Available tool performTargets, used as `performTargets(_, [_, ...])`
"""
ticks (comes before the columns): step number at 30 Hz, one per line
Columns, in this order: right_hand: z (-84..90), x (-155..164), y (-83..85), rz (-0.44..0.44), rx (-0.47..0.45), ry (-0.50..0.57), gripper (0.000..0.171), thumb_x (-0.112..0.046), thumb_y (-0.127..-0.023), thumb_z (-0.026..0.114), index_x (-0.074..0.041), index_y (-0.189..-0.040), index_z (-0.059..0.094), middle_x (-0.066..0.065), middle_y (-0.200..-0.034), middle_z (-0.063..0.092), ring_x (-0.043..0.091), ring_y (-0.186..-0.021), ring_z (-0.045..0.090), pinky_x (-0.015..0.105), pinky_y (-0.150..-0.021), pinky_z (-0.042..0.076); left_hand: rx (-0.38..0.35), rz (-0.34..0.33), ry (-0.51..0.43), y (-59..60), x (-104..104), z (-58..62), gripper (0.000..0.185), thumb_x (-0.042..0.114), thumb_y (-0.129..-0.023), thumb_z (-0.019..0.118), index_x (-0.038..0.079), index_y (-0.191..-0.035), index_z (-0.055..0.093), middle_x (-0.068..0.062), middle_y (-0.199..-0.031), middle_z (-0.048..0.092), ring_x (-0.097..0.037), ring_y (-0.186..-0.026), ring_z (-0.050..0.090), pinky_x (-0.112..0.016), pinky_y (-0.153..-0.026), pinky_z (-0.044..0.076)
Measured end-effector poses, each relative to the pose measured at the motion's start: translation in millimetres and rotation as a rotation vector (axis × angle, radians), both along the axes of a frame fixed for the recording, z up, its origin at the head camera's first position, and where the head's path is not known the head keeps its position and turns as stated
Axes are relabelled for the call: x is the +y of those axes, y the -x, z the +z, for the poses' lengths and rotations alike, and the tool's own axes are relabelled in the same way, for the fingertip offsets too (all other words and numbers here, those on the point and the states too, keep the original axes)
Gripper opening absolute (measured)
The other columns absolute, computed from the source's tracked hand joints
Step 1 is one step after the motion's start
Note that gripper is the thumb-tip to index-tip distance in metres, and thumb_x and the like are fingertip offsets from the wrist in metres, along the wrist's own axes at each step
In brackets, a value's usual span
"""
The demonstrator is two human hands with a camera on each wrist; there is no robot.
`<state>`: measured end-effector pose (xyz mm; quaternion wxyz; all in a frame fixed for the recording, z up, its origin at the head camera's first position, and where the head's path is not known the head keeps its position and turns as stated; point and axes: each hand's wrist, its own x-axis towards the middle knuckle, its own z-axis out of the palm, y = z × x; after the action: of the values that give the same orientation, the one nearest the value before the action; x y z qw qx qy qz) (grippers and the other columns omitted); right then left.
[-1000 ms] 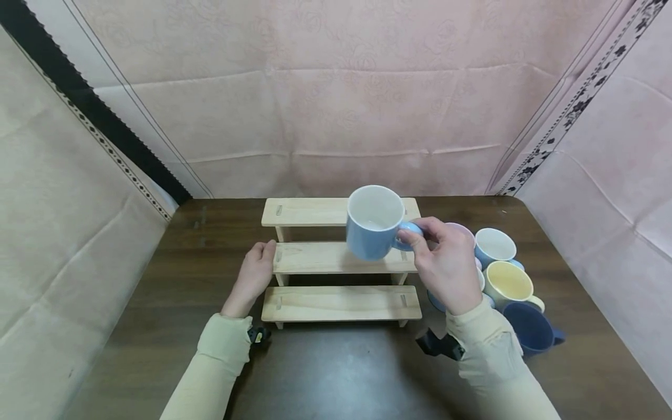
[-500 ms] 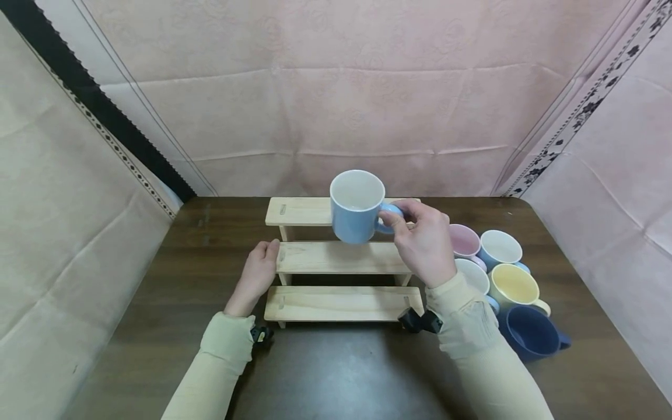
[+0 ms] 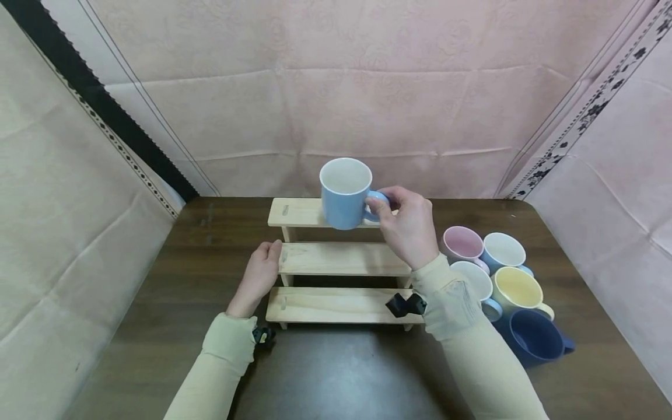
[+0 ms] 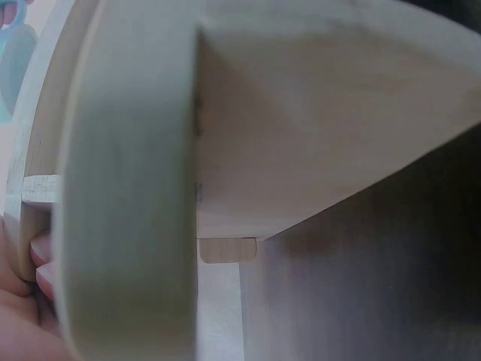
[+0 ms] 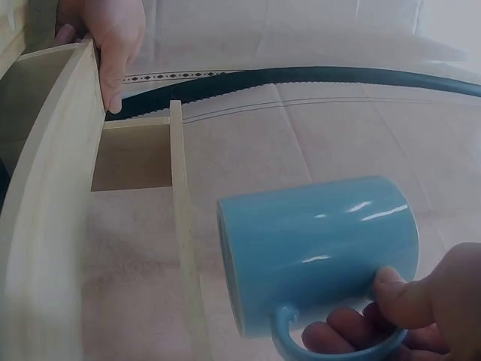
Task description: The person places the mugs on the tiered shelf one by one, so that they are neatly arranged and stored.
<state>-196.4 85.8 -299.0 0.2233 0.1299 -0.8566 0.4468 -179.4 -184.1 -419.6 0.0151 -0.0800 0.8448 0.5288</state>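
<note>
A light blue mug (image 3: 343,201) with a white inside is upright above the top step of the three-step wooden shelf (image 3: 336,258). My right hand (image 3: 404,224) pinches the mug by its handle, thumb on the near side, as the right wrist view shows. In that view the mug's base (image 5: 231,267) is a little apart from the top board. My left hand (image 3: 257,274) grips the left end of the middle step; in the left wrist view its fingertips (image 4: 43,263) curl in under the board.
Right of the shelf stand several mugs in a cluster: pink (image 3: 462,242), light blue (image 3: 504,251), white-lined with a blue handle (image 3: 474,280), yellow (image 3: 520,287) and dark blue (image 3: 538,335). Pale cloth (image 3: 367,105) hangs behind and beside the dark wooden table (image 3: 336,373).
My right hand has carried the light blue mug left and back, from over the middle step to over the top step. My left hand keeps its hold on the shelf.
</note>
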Motion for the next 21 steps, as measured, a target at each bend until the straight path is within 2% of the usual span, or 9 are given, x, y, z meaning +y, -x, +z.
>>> performTargets(11, [1.1, -16.2, 8.2, 0.039, -0.057, 0.014, 0.023, -0.021, -0.089, 0.073, -0.001, -0.098, 0.072, 0.008, -0.086, 0.070, 0.019, -0.077, 0.063, 0.034, -0.065, 0.052, -0.005, -0.011, -0.006, -0.7, -1.0, -0.6, 0.053, 0.042, -0.106, 0.029, -0.003, -0.123, 0.049, -0.016, -0.097, 0.051, -0.028, -0.084, 0.047, -0.035, -0.070, 0.039])
performTargets(21, [2.3, -27.8, 13.8, 0.052, -0.127, 0.023, 0.024, -0.022, -0.090, 0.072, 0.000, -0.101, 0.071, 0.009, -0.088, 0.070, 0.019, -0.077, 0.063, 0.034, -0.067, 0.053, -0.003, -0.003, -0.016, -1.1, 0.3, 1.1, 0.050, 0.038, -0.107, 0.030, -0.005, -0.126, 0.048, -0.017, -0.100, 0.053, -0.028, -0.088, 0.049, -0.035, -0.073, 0.040])
